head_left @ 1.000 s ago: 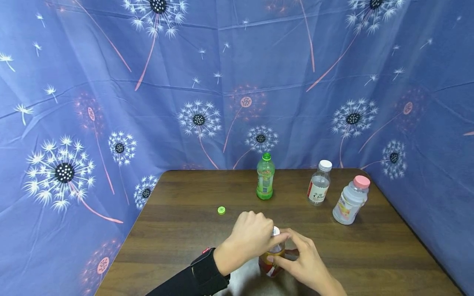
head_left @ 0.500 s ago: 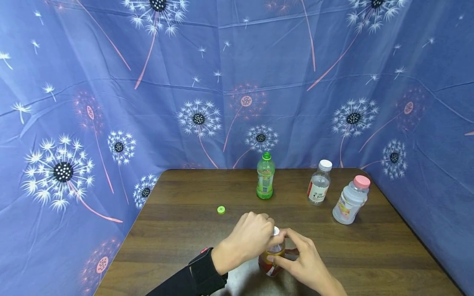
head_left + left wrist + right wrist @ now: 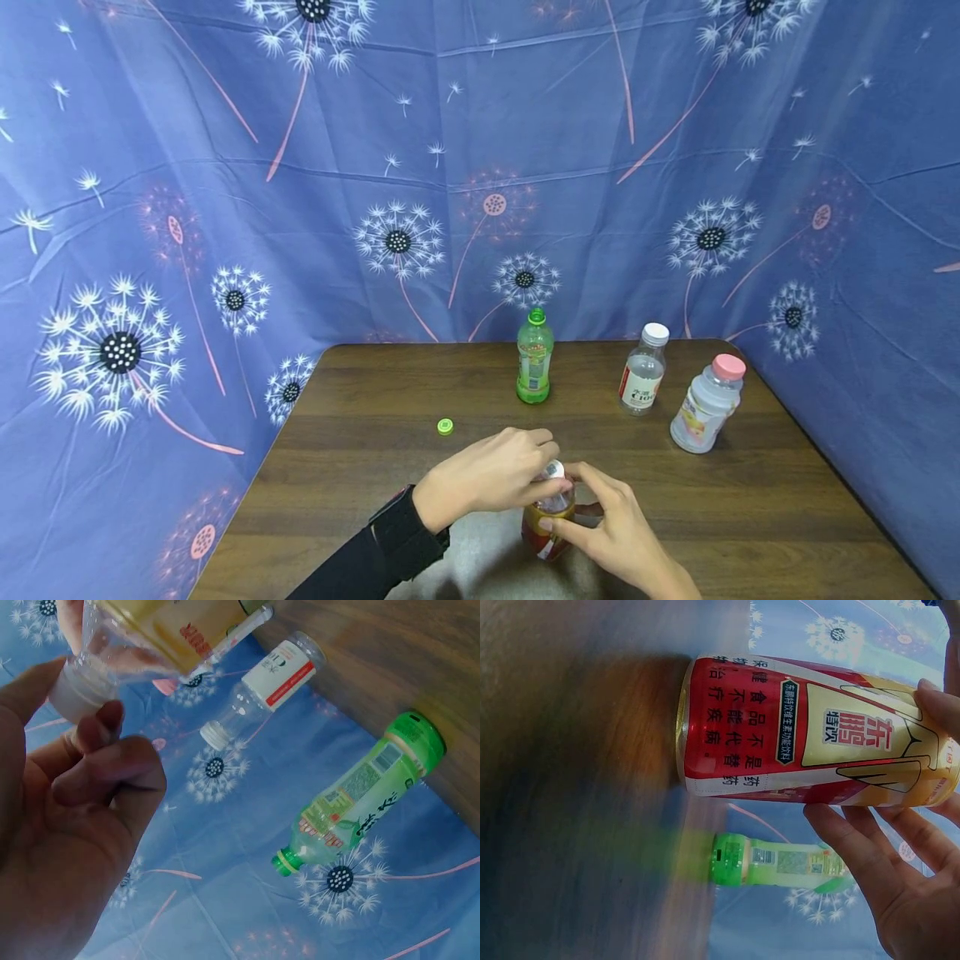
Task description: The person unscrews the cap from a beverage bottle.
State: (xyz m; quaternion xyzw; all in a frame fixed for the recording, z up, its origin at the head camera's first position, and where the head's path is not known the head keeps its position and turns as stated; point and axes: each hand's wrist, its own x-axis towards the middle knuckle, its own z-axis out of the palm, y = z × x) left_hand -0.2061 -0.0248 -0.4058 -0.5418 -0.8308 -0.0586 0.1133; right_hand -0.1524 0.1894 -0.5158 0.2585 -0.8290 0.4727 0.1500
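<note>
A drink bottle with a red and yellow label stands at the table's near side, its upper part see-through. My right hand holds it round the upper body, thumb on the near side; the right wrist view shows the label and the fingers against it. My left hand comes over from the left and pinches the white cap on the bottle's neck. In the left wrist view the cap sits between thumb and fingers, other fingers curled below.
A green bottle without a cap stands at the back, and a green cap lies to its left. Further right are a clear white-capped bottle and a pink-capped bottle. A blue patterned cloth hangs behind the table.
My left hand has turned on the cap, its wrist swinging left and the fingers loosening slightly, so more of the cap shows. My right hand keeps its hold on the bottle.
</note>
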